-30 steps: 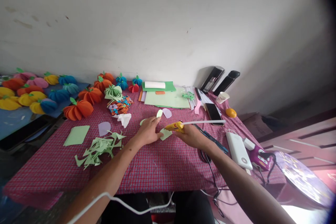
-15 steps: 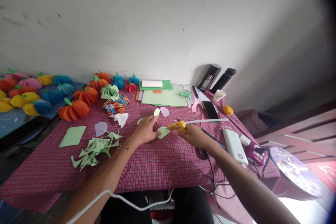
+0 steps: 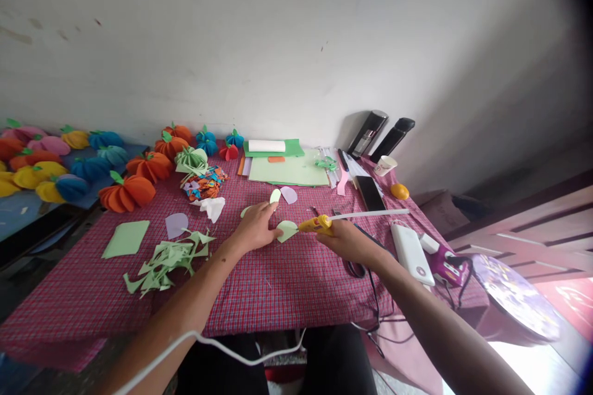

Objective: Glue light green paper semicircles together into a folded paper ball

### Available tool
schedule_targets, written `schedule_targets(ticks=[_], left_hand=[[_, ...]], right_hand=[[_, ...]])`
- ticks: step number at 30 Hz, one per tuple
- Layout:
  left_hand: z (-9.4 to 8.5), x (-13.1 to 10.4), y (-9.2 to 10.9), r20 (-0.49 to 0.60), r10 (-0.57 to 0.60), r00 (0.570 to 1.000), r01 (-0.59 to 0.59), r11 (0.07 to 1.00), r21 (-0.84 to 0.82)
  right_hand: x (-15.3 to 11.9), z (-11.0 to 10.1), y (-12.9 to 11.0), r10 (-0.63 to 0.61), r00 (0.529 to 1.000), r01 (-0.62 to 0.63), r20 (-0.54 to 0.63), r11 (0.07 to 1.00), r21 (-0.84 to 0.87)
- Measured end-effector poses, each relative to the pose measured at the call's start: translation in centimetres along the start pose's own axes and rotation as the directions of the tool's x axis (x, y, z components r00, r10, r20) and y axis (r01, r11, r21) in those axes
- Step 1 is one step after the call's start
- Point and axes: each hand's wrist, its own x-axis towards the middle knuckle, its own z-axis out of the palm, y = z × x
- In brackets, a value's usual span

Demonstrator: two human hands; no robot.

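Note:
My right hand (image 3: 341, 239) is wrapped round a yellow glue gun (image 3: 315, 224), with a long whitish glue stick (image 3: 370, 213) sticking out of its back. The gun's nozzle points left, at the right edge of a light green paper piece (image 3: 286, 231) lying on the cloth. My left hand (image 3: 256, 226) rests palm down with its fingers apart, the thumb touching that piece's left edge. Another pale green piece (image 3: 275, 195) is at its fingertips, and a lilac piece (image 3: 289, 195) lies just beyond. Part of a further green piece shows beside the left hand.
Paper pumpkins (image 3: 127, 192) stand at the left and back left. Green scraps (image 3: 169, 262) and a green paper stack (image 3: 126, 239) lie at left. A phone (image 3: 370, 193), a white power bank (image 3: 411, 253), a paper cup (image 3: 385, 165) and cables are at right.
The glue gun's nozzle has shifted slightly right, to the green piece's right edge. My left hand stays nearly in place. The whole view has moved a little.

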Motion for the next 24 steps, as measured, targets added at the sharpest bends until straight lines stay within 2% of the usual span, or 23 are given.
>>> schedule_targets(ticks=[6, 13, 24], left_hand=[[0.1, -0.1, -0.1, 0.008, -0.008, 1.0, 0.008, 1.0, -0.002], [0.2, -0.1, -0.3, 0.021, -0.012, 1.0, 0.012, 1.0, -0.006], [-0.1, -0.3, -0.4, -0.002, 0.018, 1.0, -0.018, 1.0, -0.009]], right_hand=[[-0.2, -0.2, -0.1, -0.003, 0.999, 0.003, 0.04, 1.0, 0.01], [-0.2, -0.3, -1.0, 0.024, 1.0, -0.023, -0.012, 0.999, 0.03], [1.2, 1.6, -2.3, 0.003, 1.0, -0.003, -0.008, 1.0, 0.001]])
